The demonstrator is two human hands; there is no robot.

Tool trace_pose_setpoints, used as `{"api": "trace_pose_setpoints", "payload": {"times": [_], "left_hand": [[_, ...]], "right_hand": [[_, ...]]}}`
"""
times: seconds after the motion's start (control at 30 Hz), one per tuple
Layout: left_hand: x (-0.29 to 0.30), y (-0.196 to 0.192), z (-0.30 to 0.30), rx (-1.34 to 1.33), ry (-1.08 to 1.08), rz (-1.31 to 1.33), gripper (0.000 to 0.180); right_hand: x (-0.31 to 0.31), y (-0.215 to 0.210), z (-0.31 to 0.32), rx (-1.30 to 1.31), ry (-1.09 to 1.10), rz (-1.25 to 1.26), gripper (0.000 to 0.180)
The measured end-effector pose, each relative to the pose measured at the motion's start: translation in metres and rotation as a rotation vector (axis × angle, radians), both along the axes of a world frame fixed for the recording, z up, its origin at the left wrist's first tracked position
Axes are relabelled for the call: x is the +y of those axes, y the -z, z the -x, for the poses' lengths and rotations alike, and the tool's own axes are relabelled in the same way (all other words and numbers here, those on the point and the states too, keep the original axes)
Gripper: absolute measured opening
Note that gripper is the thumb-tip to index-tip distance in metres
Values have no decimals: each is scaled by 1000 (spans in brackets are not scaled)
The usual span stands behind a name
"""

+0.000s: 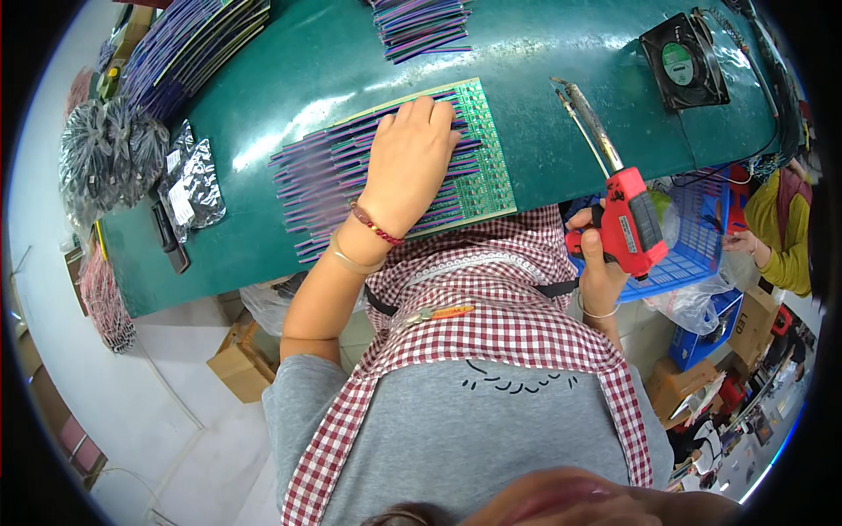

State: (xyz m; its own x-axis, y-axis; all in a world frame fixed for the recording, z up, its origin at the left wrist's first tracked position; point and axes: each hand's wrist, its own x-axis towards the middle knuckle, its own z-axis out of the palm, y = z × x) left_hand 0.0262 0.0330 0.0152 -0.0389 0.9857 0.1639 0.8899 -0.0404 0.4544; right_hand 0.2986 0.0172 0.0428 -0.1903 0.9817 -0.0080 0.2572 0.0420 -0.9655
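Observation:
A green circuit board panel [488, 167] lies near the front edge of the green table, with rows of small components on it. Thin purple and dark wires [320, 180] lie side by side across it and stick out past its left end. My left hand [414, 149] is bent over the wires, fingers closed and pressed down among them near the bare strip of board; its fingertips are partly hidden. My right hand [598, 263] grips a red and black soldering gun [633, 223] at the front edge. Its metal tip and thin feed tube point up and left, apart from the board.
Wire bundles lie at the far left [193, 48] and far middle [423, 26]. Plastic bags [114, 149] and a black-handled tool [168, 237] sit at left. A black fan [684, 61] stands at far right. Beyond a blue basket [693, 237], a co-worker's hand [741, 243] shows.

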Motion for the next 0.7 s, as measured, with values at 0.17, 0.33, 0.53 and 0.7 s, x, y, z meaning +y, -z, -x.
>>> {"api": "trace_pose_setpoints", "payload": {"times": [0.17, 0.33, 0.53, 0.7], "left_hand": [[15, 9, 1, 49, 54, -4, 11], [13, 16, -10, 132, -8, -28, 12], [9, 25, -10, 104, -16, -75, 11], [-14, 12, -12, -137, -20, -62, 10]], "right_hand": [[2, -1, 2, -8, -7, -11, 47], [6, 7, -2, -3, 17, -1, 48], [6, 9, 11, 77, 53, 30, 49], [6, 8, 4, 55, 17, 32, 46]]}}
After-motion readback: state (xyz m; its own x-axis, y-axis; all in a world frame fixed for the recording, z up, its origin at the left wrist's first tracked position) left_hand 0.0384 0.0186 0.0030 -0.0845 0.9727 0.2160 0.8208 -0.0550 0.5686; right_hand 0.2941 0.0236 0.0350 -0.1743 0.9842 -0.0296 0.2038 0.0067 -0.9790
